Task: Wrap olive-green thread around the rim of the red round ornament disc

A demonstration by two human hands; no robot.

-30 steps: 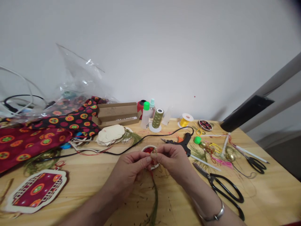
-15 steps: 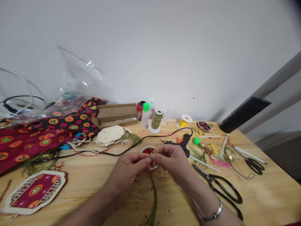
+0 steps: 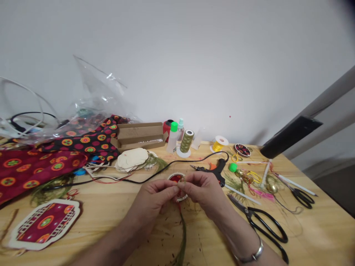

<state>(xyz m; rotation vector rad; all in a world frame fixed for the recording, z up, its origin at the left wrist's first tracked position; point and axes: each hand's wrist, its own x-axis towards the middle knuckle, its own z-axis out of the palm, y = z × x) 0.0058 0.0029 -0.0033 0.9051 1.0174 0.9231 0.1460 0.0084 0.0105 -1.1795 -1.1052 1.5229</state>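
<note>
At centre frame the left hand (image 3: 155, 199) and right hand (image 3: 203, 192) both pinch the green tassel (image 3: 183, 236) over the round red disc (image 3: 176, 178) on the bench (image 3: 111, 221); a slackened pinch would likely let its strands slip apart

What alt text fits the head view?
The left hand and right hand pinch a round red ornament, its green tassel trailing toward the camera, over a wooden table. Black scissors and a glue gun lie right, patterned red fabric left.
</note>
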